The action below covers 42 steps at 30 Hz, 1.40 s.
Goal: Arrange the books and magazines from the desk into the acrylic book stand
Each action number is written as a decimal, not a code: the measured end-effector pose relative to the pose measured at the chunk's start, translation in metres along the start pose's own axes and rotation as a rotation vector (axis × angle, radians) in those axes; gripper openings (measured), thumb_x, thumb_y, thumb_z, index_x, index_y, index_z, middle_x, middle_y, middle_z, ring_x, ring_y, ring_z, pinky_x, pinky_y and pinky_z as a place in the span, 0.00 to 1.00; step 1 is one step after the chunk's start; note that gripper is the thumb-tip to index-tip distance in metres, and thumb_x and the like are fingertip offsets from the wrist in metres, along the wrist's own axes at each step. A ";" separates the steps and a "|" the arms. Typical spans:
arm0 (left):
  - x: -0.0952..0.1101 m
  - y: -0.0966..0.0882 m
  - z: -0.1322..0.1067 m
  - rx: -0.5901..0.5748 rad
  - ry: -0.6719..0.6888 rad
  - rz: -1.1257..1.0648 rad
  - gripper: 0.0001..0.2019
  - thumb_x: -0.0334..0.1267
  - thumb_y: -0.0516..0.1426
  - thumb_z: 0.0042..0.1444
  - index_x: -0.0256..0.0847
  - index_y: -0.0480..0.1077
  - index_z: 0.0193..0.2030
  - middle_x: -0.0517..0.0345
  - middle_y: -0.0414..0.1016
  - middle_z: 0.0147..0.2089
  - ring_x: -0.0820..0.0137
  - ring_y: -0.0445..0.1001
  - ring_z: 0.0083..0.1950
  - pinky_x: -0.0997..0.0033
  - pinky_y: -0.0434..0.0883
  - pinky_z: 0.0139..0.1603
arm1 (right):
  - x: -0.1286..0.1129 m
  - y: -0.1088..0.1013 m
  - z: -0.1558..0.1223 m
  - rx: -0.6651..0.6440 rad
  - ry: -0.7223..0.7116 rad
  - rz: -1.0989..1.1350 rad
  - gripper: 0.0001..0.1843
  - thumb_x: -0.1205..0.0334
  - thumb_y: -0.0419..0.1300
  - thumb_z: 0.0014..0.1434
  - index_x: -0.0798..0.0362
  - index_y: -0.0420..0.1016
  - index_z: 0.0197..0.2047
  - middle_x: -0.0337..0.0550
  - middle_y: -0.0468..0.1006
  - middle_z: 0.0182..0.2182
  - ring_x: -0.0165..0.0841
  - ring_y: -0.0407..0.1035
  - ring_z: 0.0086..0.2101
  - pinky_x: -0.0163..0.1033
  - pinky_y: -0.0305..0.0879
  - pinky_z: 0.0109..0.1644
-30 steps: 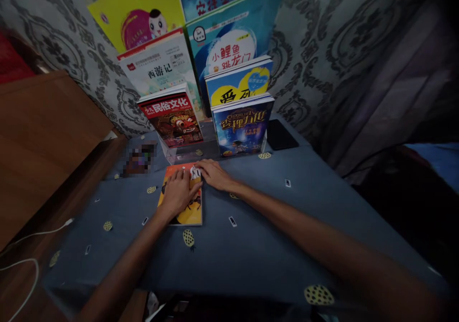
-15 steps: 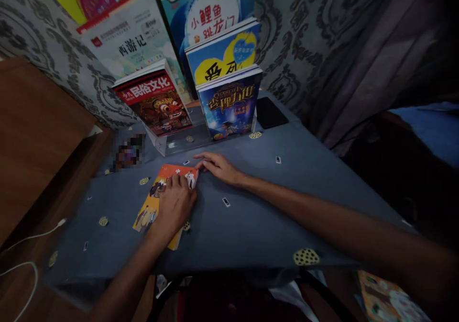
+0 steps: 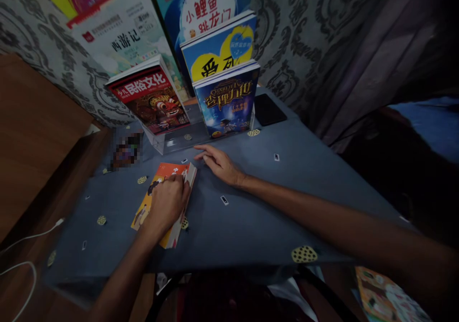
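An orange picture book (image 3: 152,202) lies on the blue patterned tablecloth (image 3: 251,216), with its right edge lifted off the cloth. My left hand (image 3: 167,205) is on its cover, fingers curled over that raised right edge, gripping it. My right hand (image 3: 218,163) rests flat on the cloth just right of the book's top corner, fingers stretched toward the clear display stand (image 3: 172,142), holding nothing.
The stand holds tiered books: a red one (image 3: 150,97), a dark blue one (image 3: 225,102), a yellow-blue one (image 3: 218,47) and more behind. A black phone (image 3: 268,109) lies right of it. A wooden surface (image 3: 36,135) and white cable (image 3: 28,250) are left.
The orange book has turned and slid toward me, and its right edge has come up under my left hand. My right hand has come off the book onto the cloth.
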State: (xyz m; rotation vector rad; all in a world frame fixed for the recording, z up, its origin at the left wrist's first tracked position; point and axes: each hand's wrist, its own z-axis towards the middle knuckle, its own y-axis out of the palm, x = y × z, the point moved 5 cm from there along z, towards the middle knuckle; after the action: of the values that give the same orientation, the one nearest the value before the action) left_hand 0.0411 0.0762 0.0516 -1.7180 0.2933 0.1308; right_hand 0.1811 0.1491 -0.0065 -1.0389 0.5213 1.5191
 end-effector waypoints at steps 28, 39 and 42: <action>-0.041 0.046 -0.029 0.174 0.397 -0.252 0.34 0.59 0.58 0.62 0.45 0.62 0.70 0.44 0.62 0.72 0.52 0.63 0.72 0.50 0.65 0.68 | -0.015 0.028 -0.017 -0.333 -0.198 -0.524 0.15 0.61 0.49 0.73 0.52 0.74 0.55 0.49 0.81 0.40 0.39 0.76 0.41 0.45 0.72 0.49; -0.085 0.094 -0.061 0.248 0.536 -0.331 0.39 0.56 0.55 0.66 0.55 0.42 0.77 0.50 0.50 0.78 0.56 0.48 0.78 0.43 0.53 0.76 | -0.003 0.031 0.004 -0.359 -0.160 -0.652 0.18 0.61 0.49 0.72 0.52 0.72 0.59 0.56 0.81 0.50 0.46 0.76 0.50 0.51 0.73 0.52; -0.078 0.094 -0.042 0.316 0.492 -0.314 0.36 0.55 0.55 0.66 0.53 0.48 0.76 0.48 0.55 0.76 0.55 0.51 0.78 0.43 0.54 0.75 | 0.006 0.035 0.026 -0.379 -0.130 -0.725 0.16 0.62 0.53 0.70 0.53 0.75 0.57 0.57 0.81 0.52 0.47 0.75 0.51 0.54 0.70 0.55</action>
State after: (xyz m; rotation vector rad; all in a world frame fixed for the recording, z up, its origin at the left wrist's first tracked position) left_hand -0.0621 0.0311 -0.0109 -1.4399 0.3769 -0.5498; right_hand 0.1398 0.1650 -0.0067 -1.2306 -0.2426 1.0288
